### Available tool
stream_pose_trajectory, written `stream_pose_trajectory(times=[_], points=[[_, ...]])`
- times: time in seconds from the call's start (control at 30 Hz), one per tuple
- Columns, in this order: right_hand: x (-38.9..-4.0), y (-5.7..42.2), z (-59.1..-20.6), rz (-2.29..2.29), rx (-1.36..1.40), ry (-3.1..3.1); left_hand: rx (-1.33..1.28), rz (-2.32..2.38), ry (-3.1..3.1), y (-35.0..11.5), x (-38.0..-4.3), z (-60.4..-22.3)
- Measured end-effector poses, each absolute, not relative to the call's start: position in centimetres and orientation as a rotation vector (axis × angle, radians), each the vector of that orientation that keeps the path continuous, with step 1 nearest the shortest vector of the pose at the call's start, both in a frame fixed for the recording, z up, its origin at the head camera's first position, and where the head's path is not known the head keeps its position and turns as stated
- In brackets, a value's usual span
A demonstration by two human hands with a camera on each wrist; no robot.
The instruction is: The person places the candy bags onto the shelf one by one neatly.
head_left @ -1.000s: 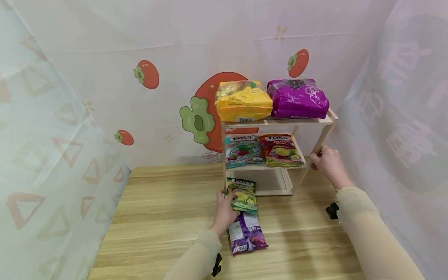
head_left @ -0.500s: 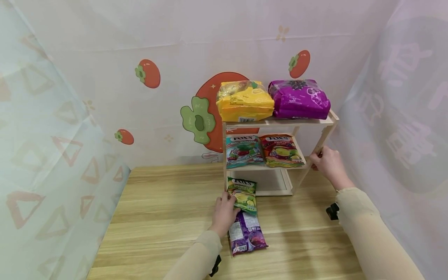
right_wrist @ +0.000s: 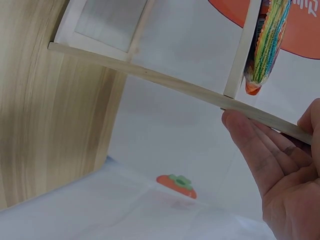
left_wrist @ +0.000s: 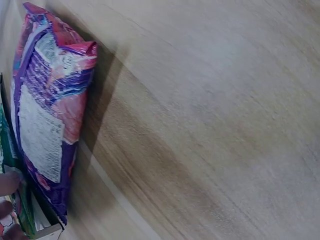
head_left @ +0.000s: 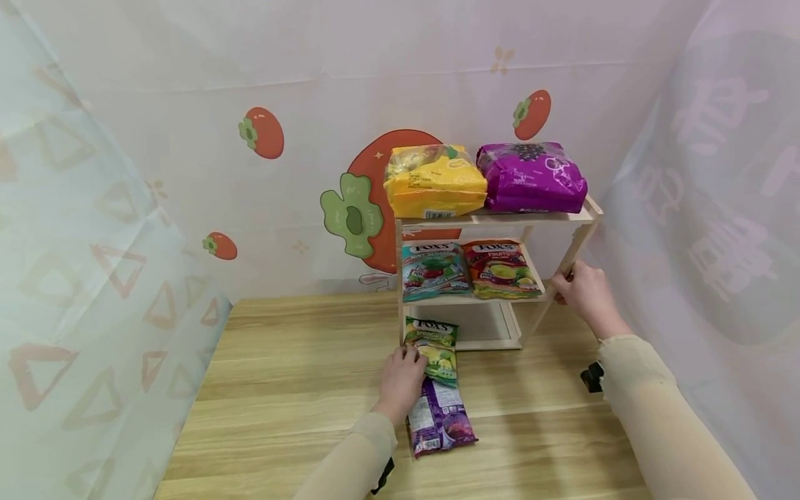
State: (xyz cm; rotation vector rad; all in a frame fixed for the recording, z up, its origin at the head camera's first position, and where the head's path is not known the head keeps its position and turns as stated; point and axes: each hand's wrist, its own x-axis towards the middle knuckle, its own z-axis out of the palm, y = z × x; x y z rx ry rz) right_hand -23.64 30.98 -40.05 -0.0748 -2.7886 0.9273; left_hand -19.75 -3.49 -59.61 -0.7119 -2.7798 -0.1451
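In the head view my left hand [head_left: 402, 383] holds the left edge of a green candy bag [head_left: 440, 357], fingers bent at its side. The bag's far end lies in the bottom tier of a small wooden shelf [head_left: 500, 219]. Under its near end lies a purple candy bag [head_left: 459, 425], back side up on the table; the left wrist view shows this purple bag [left_wrist: 42, 120] beside my fingertips [left_wrist: 9, 182]. My right hand [head_left: 584, 292] grips the shelf's right front post; in the right wrist view its fingers [right_wrist: 242, 131] and thumb close around that post [right_wrist: 175, 85].
On the top tier sit a yellow bag [head_left: 437, 184] and a larger purple bag [head_left: 534, 180]. The middle tier holds a teal candy bag [head_left: 434, 271] and a red candy bag [head_left: 502, 269]. Patterned cloth [head_left: 300, 208] hangs behind the wooden table [head_left: 287, 389].
My left fingers have drawn back a little toward the green bag's left edge and near end. The bags, the shelf and my right hand stay in place.
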Motion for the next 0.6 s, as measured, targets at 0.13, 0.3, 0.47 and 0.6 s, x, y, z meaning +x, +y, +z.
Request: stream_pose_trajectory(times=[0.13, 0.3, 0.47, 0.6], points=[[-23.65, 30.92, -40.07, 0.918, -0.077, -2.78, -0.883, -0.105, -2.688, -3.57, -19.74, -60.05], [-23.7, 30.98, -40.17, 0.916, -0.082, -2.775, -1.043, -0.051, -2.605, -3.68, -19.7, -60.41], [-23.8, 31.08, -40.22, 0.904, -0.083, -2.775, -1.106, 0.018, -2.573, -3.72, -19.7, -60.64], [-23.81, 31.1, -40.21, 0.898, -0.08, -2.773, -1.096, 0.047, -2.59, -3.63, -19.69, -60.58]])
